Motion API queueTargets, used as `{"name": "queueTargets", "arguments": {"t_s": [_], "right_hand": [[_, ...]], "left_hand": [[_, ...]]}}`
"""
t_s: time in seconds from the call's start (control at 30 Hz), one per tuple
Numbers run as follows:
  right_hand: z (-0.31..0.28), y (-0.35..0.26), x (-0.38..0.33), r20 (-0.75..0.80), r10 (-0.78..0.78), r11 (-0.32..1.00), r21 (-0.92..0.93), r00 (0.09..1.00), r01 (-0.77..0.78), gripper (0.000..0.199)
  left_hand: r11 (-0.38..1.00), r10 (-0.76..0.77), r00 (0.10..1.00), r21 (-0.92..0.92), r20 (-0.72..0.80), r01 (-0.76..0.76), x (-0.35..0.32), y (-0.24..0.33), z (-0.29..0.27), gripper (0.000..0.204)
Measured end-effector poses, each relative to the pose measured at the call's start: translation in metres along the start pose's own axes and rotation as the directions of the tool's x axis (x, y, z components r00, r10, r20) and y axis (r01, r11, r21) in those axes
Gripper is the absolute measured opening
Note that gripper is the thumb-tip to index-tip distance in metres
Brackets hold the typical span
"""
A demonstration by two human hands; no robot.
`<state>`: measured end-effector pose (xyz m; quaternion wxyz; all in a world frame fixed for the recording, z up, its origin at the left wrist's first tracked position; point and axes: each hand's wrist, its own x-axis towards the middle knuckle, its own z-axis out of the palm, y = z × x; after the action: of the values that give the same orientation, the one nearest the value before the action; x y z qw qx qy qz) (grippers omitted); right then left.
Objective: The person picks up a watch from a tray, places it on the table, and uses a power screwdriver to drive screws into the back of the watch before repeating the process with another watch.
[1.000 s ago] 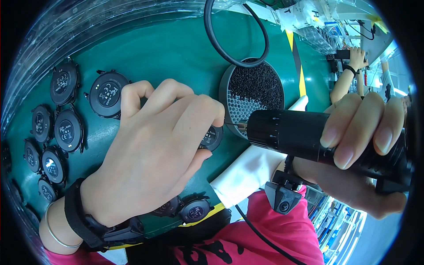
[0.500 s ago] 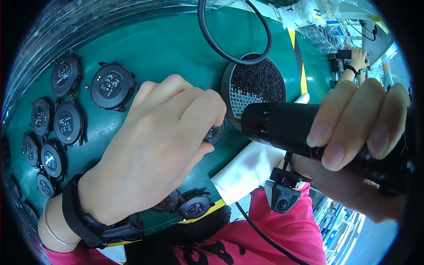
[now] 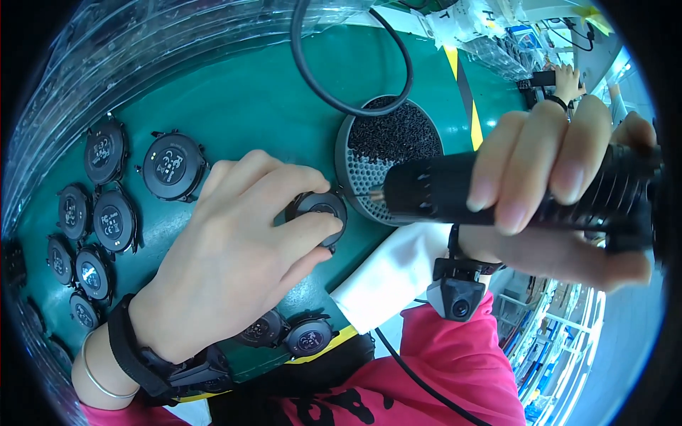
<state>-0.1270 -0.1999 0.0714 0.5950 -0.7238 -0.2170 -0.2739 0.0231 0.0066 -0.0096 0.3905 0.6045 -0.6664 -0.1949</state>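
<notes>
A: Left hand (image 3: 238, 245)?
B: Fingers closed about the edge of a round black watch body (image 3: 323, 205), located at the glossy green tabletop (image 3: 234, 92), just beside a round grey perforated dish (image 3: 344, 167) of tiny black screws (image 3: 394, 135).
A: Right hand (image 3: 536, 170)?
B: Clamped around a black cylindrical power screwdriver (image 3: 430, 188). Tip overlaps the dish; contact cannot be told.

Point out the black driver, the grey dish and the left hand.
Black driver (image 3: 432, 188), head view: its barrel.
Grey dish (image 3: 361, 175), head view: bare perforated floor.
Left hand (image 3: 234, 245), head view: its back.
</notes>
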Motion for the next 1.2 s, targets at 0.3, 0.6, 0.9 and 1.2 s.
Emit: {"name": "queueTargets", "arguments": {"t_s": [0.3, 0.6, 0.9, 1.2], "right_hand": [[0.015, 0.010, -0.004, -0.135, -0.030, 0.987, -0.160, 0.990, 0.008, 0.095], [0.013, 0.006, 0.002, -0.099, 0.000, 0.987, -0.161, 0.995, -0.016, 0.100], [0.004, 0.008, 0.003, -0.014, -0.011, 0.981, -0.192, 1.000, 0.008, 0.096], [0.008, -0.014, 0.005, 0.092, 0.066, 0.985, -0.164, 0.994, -0.050, 0.092]], "left_hand": [[0.993, -0.077, 0.991, 0.095, 0.107, 0.067, 0.004, 0.004, -0.013, 0.048], [0.994, 0.091, 0.993, 0.046, 0.076, -0.095, 0.004, -0.003, -0.001, 0.046], [1.000, 0.019, 0.999, -0.016, 0.037, -0.019, 0.004, -0.001, -0.002, 0.046], [0.999, 0.027, 1.000, -0.038, 0.008, -0.026, 0.003, -0.001, -0.001, 0.042]]}}
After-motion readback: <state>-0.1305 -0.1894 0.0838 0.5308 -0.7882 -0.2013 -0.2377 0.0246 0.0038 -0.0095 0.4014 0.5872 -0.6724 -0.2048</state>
